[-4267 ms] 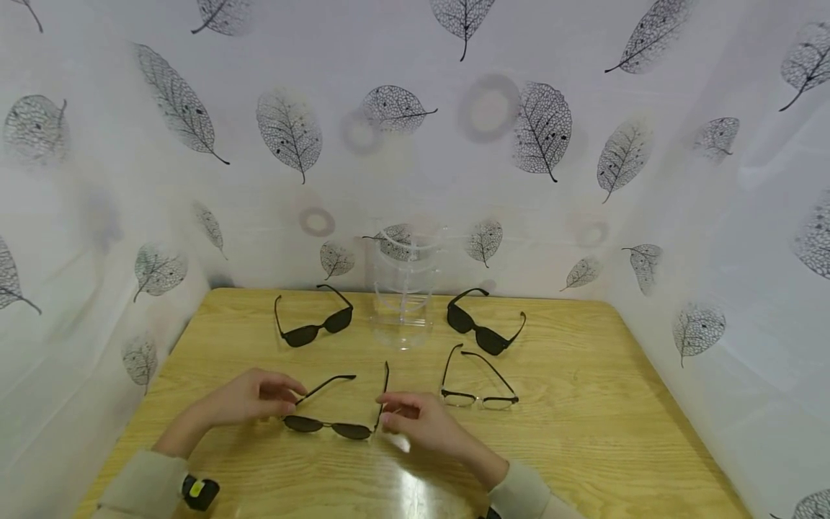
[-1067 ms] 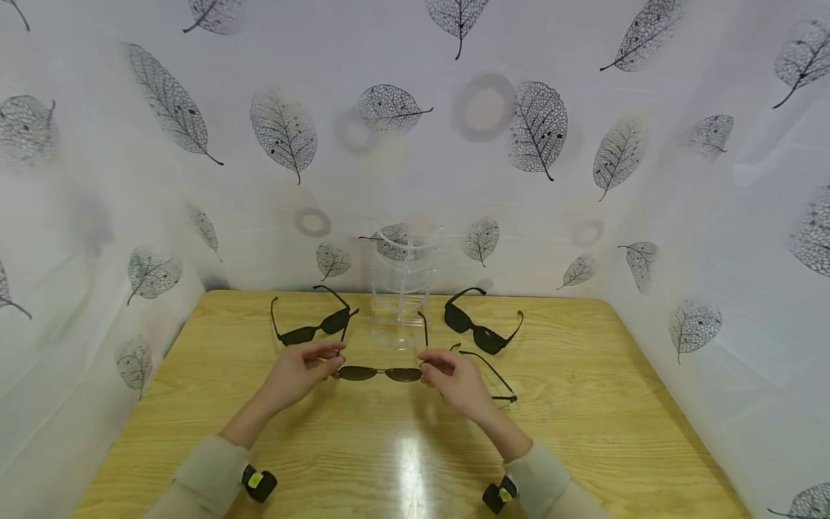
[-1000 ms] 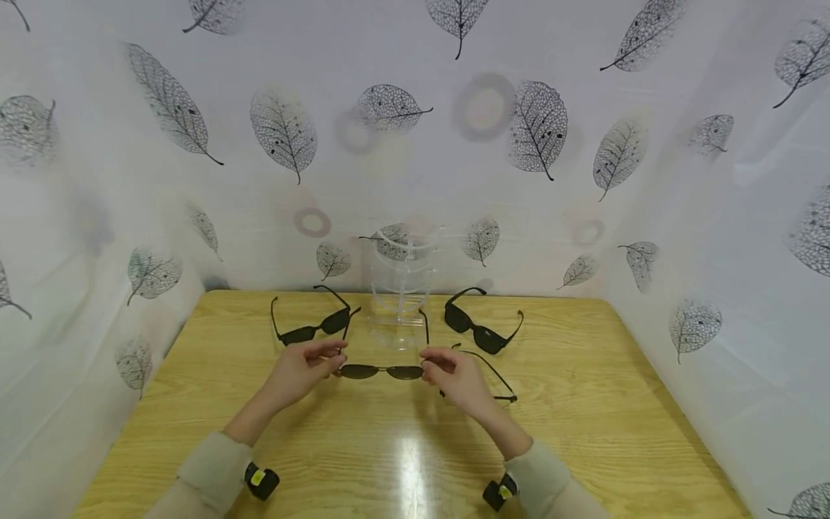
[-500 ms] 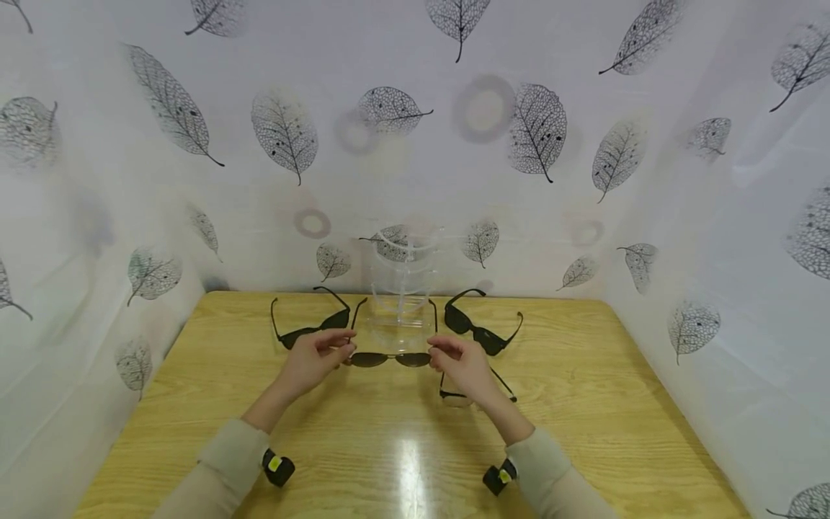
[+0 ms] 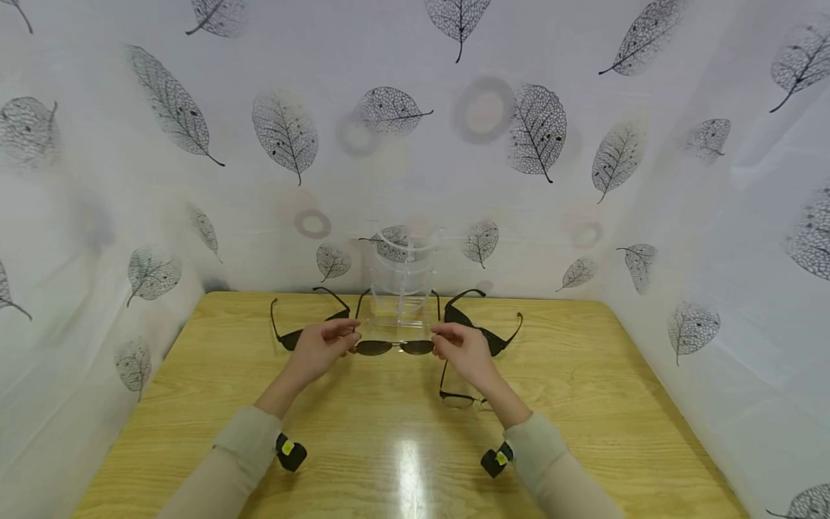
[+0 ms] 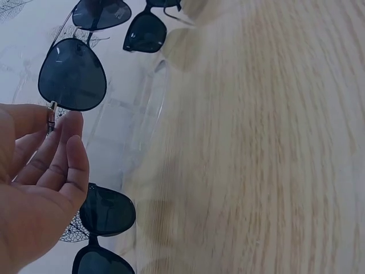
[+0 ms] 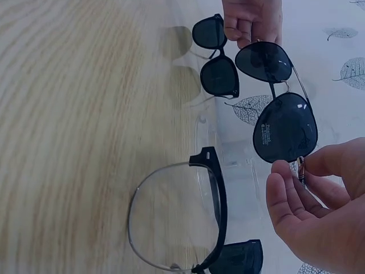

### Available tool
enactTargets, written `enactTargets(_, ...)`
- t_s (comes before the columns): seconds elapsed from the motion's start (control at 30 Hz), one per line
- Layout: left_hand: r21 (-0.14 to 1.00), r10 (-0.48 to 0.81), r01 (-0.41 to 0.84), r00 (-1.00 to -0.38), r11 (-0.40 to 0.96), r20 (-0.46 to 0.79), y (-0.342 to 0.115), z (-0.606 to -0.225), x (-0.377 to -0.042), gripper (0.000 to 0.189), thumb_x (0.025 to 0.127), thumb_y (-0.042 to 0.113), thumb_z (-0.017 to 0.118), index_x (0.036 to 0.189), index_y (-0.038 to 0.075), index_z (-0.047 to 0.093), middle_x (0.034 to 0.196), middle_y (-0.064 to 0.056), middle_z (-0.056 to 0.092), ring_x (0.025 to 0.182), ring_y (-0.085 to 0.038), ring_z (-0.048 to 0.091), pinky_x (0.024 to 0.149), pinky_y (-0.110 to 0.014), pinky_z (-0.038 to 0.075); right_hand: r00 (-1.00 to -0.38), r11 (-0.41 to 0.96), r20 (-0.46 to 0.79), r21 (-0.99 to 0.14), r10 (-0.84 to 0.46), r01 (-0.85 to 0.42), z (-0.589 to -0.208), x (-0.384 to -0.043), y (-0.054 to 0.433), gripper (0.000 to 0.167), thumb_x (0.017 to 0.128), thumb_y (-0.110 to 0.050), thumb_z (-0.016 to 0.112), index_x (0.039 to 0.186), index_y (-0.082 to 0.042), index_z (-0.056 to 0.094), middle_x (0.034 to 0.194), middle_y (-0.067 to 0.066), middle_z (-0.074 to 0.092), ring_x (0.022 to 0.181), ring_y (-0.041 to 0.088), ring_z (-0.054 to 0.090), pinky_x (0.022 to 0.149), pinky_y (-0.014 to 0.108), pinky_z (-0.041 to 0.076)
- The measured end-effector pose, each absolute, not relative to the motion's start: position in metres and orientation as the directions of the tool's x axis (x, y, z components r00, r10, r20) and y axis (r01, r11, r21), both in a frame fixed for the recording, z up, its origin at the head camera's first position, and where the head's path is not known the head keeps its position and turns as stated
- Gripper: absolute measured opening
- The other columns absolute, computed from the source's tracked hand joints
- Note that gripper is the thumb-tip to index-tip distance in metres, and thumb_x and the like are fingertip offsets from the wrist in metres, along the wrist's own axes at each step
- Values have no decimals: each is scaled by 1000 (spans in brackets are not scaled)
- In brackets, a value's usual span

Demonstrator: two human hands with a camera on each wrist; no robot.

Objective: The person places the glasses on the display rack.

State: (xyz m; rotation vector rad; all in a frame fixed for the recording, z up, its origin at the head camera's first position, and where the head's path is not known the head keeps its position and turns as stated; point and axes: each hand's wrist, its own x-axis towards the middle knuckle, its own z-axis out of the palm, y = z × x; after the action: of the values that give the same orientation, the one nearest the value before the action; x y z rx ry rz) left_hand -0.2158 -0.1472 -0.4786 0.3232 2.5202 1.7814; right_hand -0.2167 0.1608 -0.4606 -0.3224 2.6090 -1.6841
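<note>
Between my two hands hangs a pair of aviator sunglasses (image 5: 374, 348) with dark lenses, held above the table, temples open and pointing away. My left hand (image 5: 322, 351) pinches the left hinge; in the left wrist view thumb and fingers meet at the metal hinge beside the dark lens (image 6: 72, 74). My right hand (image 5: 468, 353) pinches the opposite hinge, and a small label shows on that lens (image 7: 285, 128) in the right wrist view. Just behind the sunglasses stands a clear tiered display stand (image 5: 402, 288), its lower part partly behind them.
Black sunglasses (image 5: 289, 339) lie behind my left hand, another black pair (image 5: 496, 343) behind my right. Half-rim clear glasses (image 5: 457, 400) sit under my right forearm, partly hidden. A leaf-print curtain (image 5: 415, 180) borders the back and sides of the wooden table (image 5: 363, 447).
Both hands first reached the aviator sunglasses at the front left of the table. They have since lifted them, carrying them rightward and back toward the clear stand.
</note>
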Motion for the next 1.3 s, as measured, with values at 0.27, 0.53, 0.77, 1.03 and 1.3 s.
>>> enactTargets(0.27,938,196,129,-978,321,67,-143,-474,-224,40,106,20,67,140,-1,65,113,-18,77,94,-30,75,85,-44,62,-987,425,53,-898,-151,-113,-460,-229,162,27,104,-13,66,127,-1,73,102,18,77,91,34,76,81,42,64)
enactTargets(0.53,944,178,111,-982,312,57,-140,-472,-232,39,106,19,67,141,2,66,118,-20,76,98,-37,75,87,-49,62,-985,432,51,-894,-166,-119,-458,-237,161,29,105,-10,63,131,1,71,109,23,76,93,32,77,87,52,63)
enactTargets(0.77,941,156,101,-986,322,53,-137,-472,-241,35,105,14,66,139,4,68,116,-20,77,92,-27,76,90,-58,59,-989,438,21,-895,-144,-83,-458,-243,159,31,105,-11,63,133,0,70,108,22,76,96,35,76,89,51,63)
enactTargets(1.03,941,125,81,-991,330,42,-133,-473,-249,36,106,15,64,140,3,67,119,-21,76,91,-23,76,90,-55,60,-992,422,12,-905,-125,-64,-460,-251,158,32,105,-10,63,133,3,69,112,23,76,89,23,77,87,48,63)
enactTargets(1.3,940,102,83,-993,332,51,-131,-475,-256,38,107,14,62,144,3,64,124,-23,75,99,-30,75,90,-52,61,-994,402,0,-914,-108,-43,-463,-260,155,32,104,-8,63,133,5,69,108,24,76,87,24,77,86,47,64)
